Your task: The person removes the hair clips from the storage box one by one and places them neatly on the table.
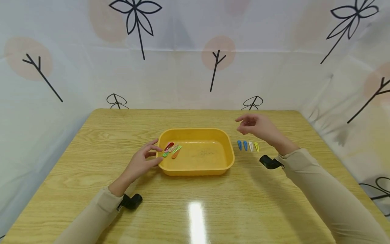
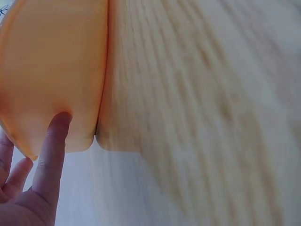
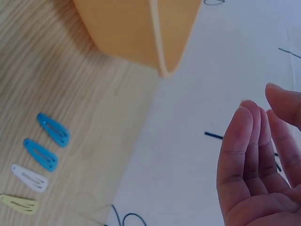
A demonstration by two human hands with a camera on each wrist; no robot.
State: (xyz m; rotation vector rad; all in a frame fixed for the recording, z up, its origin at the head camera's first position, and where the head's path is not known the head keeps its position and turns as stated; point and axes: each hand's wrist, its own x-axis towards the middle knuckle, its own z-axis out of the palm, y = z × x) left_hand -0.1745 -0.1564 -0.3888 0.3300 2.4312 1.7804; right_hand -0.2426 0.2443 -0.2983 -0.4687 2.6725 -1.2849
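Note:
A yellow plastic tray [image 1: 195,172] stands mid-table. My left hand [image 1: 143,159] is at its left end, fingers at the rim; in the left wrist view the straight thumb [image 2: 54,155] presses the tray's outer wall. Several snap hair clips lie inside at the left, including a red clip [image 1: 169,146], green ones and an orange clip [image 1: 175,154]. My right hand [image 1: 259,128] hovers beyond the tray's right end, fingers loosely bent, nothing between them. Below it on the table lie two blue clips [image 3: 53,129], a white clip [image 3: 29,177] and a yellow clip [image 3: 19,204] in a row.
The wood-grain table [image 1: 122,128] reaches back to a white cloth [image 1: 182,78] with drawn flowers and twigs. Cloth also rises along both sides. A black wrist camera [image 1: 131,202] sits on the left cuff, another wrist camera [image 1: 270,162] on the right cuff.

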